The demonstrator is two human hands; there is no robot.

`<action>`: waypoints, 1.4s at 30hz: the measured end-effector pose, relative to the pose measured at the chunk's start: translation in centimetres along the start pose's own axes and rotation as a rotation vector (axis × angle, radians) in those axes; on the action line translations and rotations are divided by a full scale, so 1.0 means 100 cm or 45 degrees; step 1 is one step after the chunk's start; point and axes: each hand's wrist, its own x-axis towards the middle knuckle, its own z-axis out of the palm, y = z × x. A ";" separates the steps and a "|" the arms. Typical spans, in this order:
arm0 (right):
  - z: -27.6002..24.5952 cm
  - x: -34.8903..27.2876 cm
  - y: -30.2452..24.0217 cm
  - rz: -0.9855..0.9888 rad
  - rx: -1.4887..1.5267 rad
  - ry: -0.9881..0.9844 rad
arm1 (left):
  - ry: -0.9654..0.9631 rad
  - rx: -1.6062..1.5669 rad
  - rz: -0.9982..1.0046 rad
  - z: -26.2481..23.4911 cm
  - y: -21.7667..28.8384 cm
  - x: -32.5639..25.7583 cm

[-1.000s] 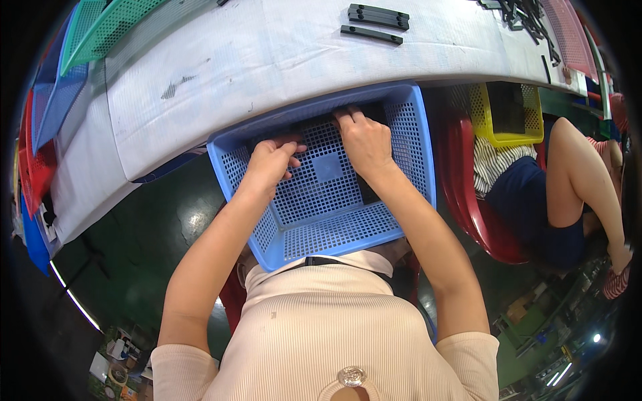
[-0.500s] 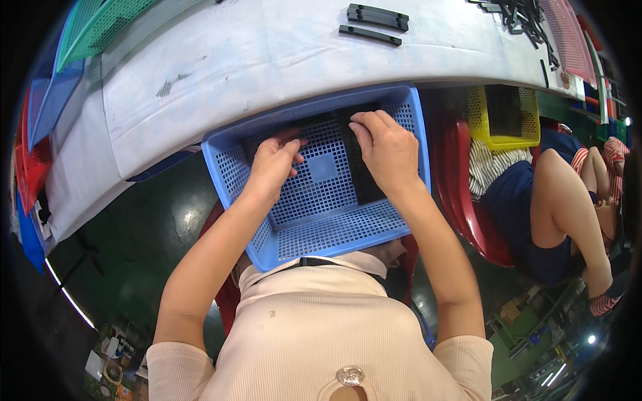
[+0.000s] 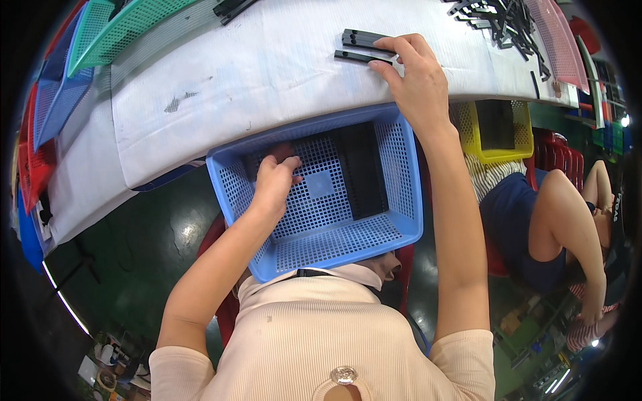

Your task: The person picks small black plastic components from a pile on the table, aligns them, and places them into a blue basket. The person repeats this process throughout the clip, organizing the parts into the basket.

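Observation:
A blue perforated plastic basket (image 3: 334, 257) sits on my lap against the table edge. My left hand (image 3: 274, 184) is inside its left part, fingers loosely apart, nothing visible in them. Black bars lie side by side as a dark block (image 3: 361, 170) along the basket's right side. Above the table, my right hand (image 3: 421, 80) reaches over a few slim black bars. Its fingertips are at the paired bars (image 3: 361, 39) and its thumb is beside the single bar (image 3: 351, 56), with a gap between. The right ends of these bars are partly hidden by the hand.
A pile of black bars (image 3: 498, 27) lies at the far right, beside a pink basket (image 3: 558, 40). More black bars (image 3: 231, 9) lie at the far edge. Green (image 3: 134, 33) and blue baskets stand left. A yellow basket (image 3: 498, 154) rests on a seated person's lap at right.
My right hand has moved from the basket's right side up and outward to the bars on the table. My left hand stays in the basket. The view has shifted slightly.

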 end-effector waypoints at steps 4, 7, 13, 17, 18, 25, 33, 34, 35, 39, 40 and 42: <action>0.005 0.002 0.002 -0.074 -0.098 0.003 | -0.041 -0.055 0.075 0.001 -0.002 -0.002; 0.003 0.002 0.001 -0.130 -0.152 -0.005 | -0.070 -0.036 0.070 -0.002 -0.001 -0.007; -0.003 0.002 0.009 0.012 -0.092 -0.050 | -0.419 0.610 0.222 -0.024 0.011 -0.032; 0.006 -0.009 0.027 0.055 -0.025 0.092 | -0.198 0.939 1.250 -0.003 0.061 -0.048; 0.007 -0.009 0.028 0.059 -0.021 0.088 | -0.064 1.047 1.474 0.003 0.075 -0.041; 0.006 0.001 0.021 0.148 0.075 0.077 | 0.230 1.145 1.837 0.047 0.128 0.039; 0.006 -0.006 0.012 0.197 0.160 0.104 | 0.017 1.194 1.646 0.055 0.144 0.042; 0.004 -0.005 0.013 0.228 0.155 0.096 | 0.013 1.214 1.645 0.057 0.145 0.042; 0.003 -0.003 0.014 0.257 0.154 0.085 | 0.014 1.233 1.641 0.057 0.146 0.041; 0.001 -0.006 0.008 0.230 0.201 0.058 | -0.001 1.299 1.634 0.055 0.145 0.036; 0.001 -0.007 0.006 0.245 0.220 0.040 | 0.017 1.272 1.656 0.054 0.142 0.036; -0.001 -0.012 0.001 0.279 0.255 0.000 | 0.049 1.217 1.693 0.050 0.136 0.035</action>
